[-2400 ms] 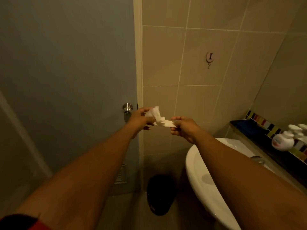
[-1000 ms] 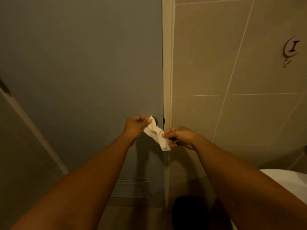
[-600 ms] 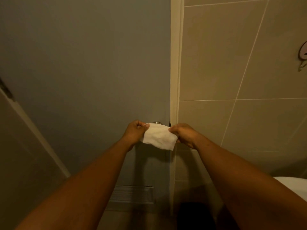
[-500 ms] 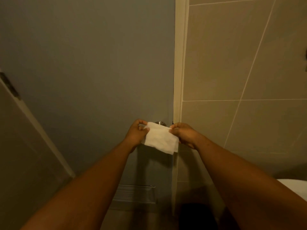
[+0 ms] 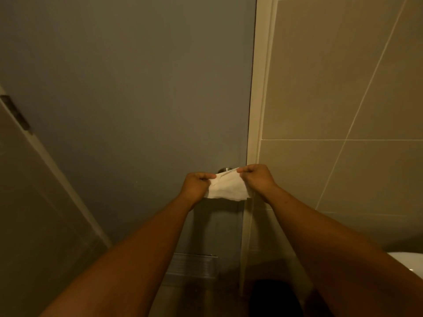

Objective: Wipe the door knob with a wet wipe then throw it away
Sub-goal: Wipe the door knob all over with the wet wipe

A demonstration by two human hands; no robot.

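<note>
Wet wipe point(image 5: 227, 189) pinched taut between left hand point(image 5: 195, 187) and right hand point(image 5: 257, 180), covering door knob point(image 5: 226, 169)

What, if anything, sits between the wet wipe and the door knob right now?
Nothing visible does. The left hand and right hand hold the wet wipe spread just in front of the door knob, whose metal top peeks above the wipe's upper edge. Whether the wipe already touches the knob cannot be told.
</note>
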